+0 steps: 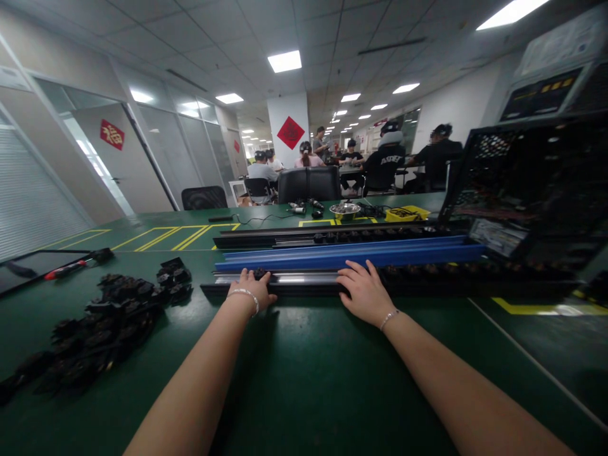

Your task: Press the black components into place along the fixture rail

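A long black rail (304, 289) with a shiny metal strip lies across the green table in front of me. My left hand (250, 291) is at its left part, fingers bent around a small black part (259, 273) that sits on the strip. Farther right, my right hand (365, 292) rests on the same rail, its fingers spread and nothing held. Several black parts sit in a row on the rail to the right of that hand. Just behind lies a blue rail (294, 254), and behind it another black rail (256, 238).
Black parts (114, 310) are heaped at the left, near a red-and-black tool (66, 270). A metal bowl (345, 209) and a yellow tray (407, 214) stand at the back. An open black case (527, 183) rises at the right. People sit at farther tables.
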{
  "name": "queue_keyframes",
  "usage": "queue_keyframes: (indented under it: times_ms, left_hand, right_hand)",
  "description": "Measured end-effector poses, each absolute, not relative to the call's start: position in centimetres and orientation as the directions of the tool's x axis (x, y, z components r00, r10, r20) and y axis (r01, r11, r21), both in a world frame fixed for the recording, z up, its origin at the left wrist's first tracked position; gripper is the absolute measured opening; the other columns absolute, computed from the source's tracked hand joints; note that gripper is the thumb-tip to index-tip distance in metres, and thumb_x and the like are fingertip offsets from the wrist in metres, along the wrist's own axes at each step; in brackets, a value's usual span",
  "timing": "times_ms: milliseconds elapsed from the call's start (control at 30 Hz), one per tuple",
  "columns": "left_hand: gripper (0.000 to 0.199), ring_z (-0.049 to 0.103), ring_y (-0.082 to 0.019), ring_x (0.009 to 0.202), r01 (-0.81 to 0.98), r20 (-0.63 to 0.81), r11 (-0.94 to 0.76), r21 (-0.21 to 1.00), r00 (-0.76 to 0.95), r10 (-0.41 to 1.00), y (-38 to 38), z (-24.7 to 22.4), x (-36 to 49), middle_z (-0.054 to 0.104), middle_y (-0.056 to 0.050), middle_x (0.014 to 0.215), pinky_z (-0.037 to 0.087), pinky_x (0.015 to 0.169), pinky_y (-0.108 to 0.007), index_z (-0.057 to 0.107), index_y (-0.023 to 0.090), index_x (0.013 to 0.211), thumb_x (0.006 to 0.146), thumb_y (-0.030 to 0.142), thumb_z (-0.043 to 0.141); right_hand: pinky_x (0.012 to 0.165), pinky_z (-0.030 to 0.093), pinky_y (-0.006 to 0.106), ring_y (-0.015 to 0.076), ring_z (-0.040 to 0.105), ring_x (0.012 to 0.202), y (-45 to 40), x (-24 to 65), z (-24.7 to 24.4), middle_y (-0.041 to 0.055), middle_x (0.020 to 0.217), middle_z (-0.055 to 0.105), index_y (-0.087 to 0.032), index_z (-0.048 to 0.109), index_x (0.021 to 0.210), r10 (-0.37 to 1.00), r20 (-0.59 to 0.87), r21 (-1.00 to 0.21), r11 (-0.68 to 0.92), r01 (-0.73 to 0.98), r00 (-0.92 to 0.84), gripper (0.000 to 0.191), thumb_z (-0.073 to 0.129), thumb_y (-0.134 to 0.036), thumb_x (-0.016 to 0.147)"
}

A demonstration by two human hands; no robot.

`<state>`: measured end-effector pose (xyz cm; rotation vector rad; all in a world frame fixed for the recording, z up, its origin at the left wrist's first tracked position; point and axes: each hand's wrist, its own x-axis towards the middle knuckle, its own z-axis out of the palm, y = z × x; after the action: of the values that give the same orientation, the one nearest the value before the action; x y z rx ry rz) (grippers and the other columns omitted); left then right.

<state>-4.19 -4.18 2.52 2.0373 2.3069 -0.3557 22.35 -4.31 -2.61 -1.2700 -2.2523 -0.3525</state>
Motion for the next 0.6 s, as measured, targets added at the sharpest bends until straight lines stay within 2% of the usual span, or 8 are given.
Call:
queue_keyframes:
  times_ms: [200,400,500,600]
  left_hand:
    - [0.077,0.012,-0.036,0.134,0.985,-0.183,0.123,-0.123,-0.144,0.972,-3.6,2.5,-5.6,0.026,-0.013,0.145,0.026,0.1,-0.053,0.027,0.03,0.138,0.07,0.059,0.05]
    - [0.078,0.025,-0.037,0.13,0.984,-0.153,0.149,-0.095,-0.162,0.975,-2.0,1.3,-8.1,0.035,-0.014,0.141,0.03,0.096,-0.054,0.034,0.028,0.136,0.069,0.067,0.044]
    - [0.07,0.027,-0.036,0.13,0.988,-0.169,0.139,-0.067,-0.149,0.974,-1.5,1.1,-9.2,0.039,-0.01,0.139,0.027,0.099,-0.054,0.042,0.029,0.132,0.074,0.067,0.036]
    - [0.063,0.028,-0.035,0.129,0.991,-0.175,0.119,-0.053,-0.127,0.976,-1.4,1.2,-9.8,0.04,-0.006,0.138,0.027,0.101,-0.052,0.049,0.03,0.127,0.076,0.063,0.036]
  right_hand:
    - [0.106,0.013,0.052,0.0234,0.039,0.121,-4.3,22.4,-2.6,0.0025,0.111,0.061,-0.025,0.062,0.094,0.705,0.563,-0.019,0.532,0.846,-0.431,0.022,0.052,-0.023,0.074]
    - [0.106,0.014,0.052,0.0237,0.039,0.121,-4.2,22.4,-2.7,0.003,0.111,0.061,-0.025,0.062,0.094,0.706,0.564,-0.026,0.534,0.845,-0.429,0.023,0.052,-0.023,0.073]
    - [0.106,0.013,0.051,0.0236,0.039,0.121,-4.2,22.4,-2.7,0.0027,0.111,0.061,-0.025,0.062,0.093,0.707,0.565,-0.033,0.534,0.845,-0.425,0.022,0.052,-0.023,0.073]
    - [0.107,0.013,0.051,0.0234,0.038,0.121,-4.3,22.4,-2.6,0.0023,0.111,0.061,-0.025,0.062,0.094,0.71,0.565,-0.038,0.532,0.846,-0.421,0.022,0.052,-0.023,0.074]
